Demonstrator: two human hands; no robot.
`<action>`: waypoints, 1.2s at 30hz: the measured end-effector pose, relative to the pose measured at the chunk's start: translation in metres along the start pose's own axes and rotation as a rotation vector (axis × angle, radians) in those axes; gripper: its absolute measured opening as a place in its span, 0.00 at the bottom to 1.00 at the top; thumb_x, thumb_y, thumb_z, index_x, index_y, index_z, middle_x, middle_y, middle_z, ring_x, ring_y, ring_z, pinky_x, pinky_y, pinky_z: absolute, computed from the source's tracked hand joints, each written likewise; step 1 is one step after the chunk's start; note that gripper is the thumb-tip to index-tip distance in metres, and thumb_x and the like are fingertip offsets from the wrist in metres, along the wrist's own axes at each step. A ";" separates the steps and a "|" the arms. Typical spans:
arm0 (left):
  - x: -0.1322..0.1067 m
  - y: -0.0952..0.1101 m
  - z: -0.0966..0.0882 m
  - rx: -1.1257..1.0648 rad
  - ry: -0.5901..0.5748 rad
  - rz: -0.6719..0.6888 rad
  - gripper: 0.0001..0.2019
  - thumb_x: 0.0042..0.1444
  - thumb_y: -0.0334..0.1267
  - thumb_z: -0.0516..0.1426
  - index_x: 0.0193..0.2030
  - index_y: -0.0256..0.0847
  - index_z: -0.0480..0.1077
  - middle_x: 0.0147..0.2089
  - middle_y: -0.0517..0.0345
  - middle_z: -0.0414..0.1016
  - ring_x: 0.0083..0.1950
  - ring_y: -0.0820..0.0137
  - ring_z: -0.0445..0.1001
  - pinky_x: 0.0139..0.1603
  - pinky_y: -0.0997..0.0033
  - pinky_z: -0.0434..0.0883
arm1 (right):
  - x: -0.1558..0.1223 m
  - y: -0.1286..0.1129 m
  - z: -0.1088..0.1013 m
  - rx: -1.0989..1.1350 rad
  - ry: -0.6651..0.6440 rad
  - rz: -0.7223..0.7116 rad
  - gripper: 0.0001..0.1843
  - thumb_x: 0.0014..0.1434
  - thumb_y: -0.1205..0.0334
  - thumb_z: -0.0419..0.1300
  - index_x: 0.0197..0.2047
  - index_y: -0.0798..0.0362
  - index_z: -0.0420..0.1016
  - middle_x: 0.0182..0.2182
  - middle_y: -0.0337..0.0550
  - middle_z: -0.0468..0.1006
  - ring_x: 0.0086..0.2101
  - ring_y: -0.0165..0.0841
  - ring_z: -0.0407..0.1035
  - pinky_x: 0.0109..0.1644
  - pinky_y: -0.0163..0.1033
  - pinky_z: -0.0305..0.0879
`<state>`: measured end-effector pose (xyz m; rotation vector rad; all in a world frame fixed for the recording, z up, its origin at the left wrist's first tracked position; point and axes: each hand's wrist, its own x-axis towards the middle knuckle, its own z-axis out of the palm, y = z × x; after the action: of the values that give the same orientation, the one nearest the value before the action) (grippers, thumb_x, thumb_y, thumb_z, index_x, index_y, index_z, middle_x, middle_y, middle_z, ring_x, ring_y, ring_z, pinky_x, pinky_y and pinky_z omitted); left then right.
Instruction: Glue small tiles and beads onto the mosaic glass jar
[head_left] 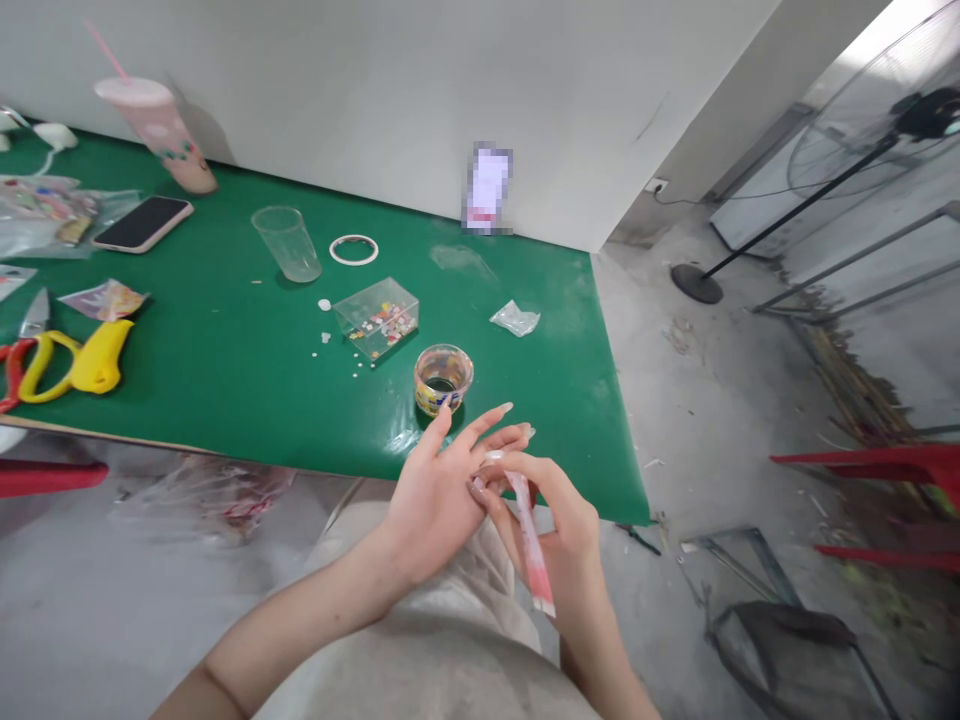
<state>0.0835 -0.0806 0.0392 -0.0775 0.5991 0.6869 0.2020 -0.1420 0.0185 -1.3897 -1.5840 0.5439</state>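
Note:
My left hand [442,485] is stretched out with its fingers apart, in front of a small round clear tub [443,380] with coloured bits around its wall. Its thumb tip overlaps the tub's near side; whether they touch I cannot tell. My right hand [559,510] is closed around a slim, soft pink-and-clear tube [534,550]. The right fingertips meet the outer edge of my left hand, and anything pinched there is hidden. Beyond the tub stands a clear box [380,318] holding small multicoloured pieces, with white bits scattered beside it.
On the green table [540,400] are a clear cup [287,245], a white ring [354,250], a crumpled clear wrapper [515,318], a phone [144,223], yellow-handled scissors [97,360] and a pink tumbler [159,135]. A blurred-out screen [488,188] leans against the wall. A fan [697,283] stands right.

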 end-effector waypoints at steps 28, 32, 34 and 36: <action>-0.004 0.002 -0.006 -0.047 -0.108 0.046 0.24 0.67 0.53 0.43 0.58 0.40 0.67 0.52 0.45 0.72 0.60 0.59 0.68 0.53 0.61 0.68 | 0.001 -0.013 0.001 -0.112 0.060 0.081 0.13 0.56 0.69 0.65 0.43 0.43 0.73 0.31 0.34 0.79 0.30 0.29 0.71 0.31 0.32 0.68; -0.004 0.004 -0.005 -0.050 -0.081 0.056 0.23 0.67 0.52 0.43 0.55 0.39 0.68 0.52 0.45 0.72 0.59 0.60 0.68 0.54 0.62 0.67 | 0.002 -0.015 0.004 -0.108 0.065 0.091 0.13 0.55 0.69 0.65 0.42 0.43 0.73 0.31 0.33 0.79 0.30 0.28 0.71 0.32 0.32 0.68; -0.004 0.005 -0.005 -0.049 -0.072 0.059 0.23 0.67 0.52 0.43 0.55 0.40 0.69 0.52 0.45 0.72 0.59 0.60 0.68 0.53 0.62 0.67 | 0.003 -0.015 0.005 -0.098 0.061 0.099 0.13 0.55 0.69 0.65 0.42 0.43 0.73 0.32 0.32 0.79 0.31 0.28 0.71 0.32 0.31 0.67; -0.004 0.005 -0.004 -0.051 -0.070 0.057 0.22 0.67 0.52 0.44 0.54 0.40 0.69 0.52 0.45 0.72 0.58 0.60 0.69 0.53 0.61 0.67 | 0.003 -0.014 0.005 -0.086 0.053 0.109 0.14 0.55 0.69 0.65 0.42 0.43 0.73 0.33 0.32 0.80 0.32 0.28 0.71 0.33 0.31 0.67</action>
<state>0.0756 -0.0806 0.0386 -0.0836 0.5178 0.7574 0.1906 -0.1417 0.0285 -1.5497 -1.5116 0.5039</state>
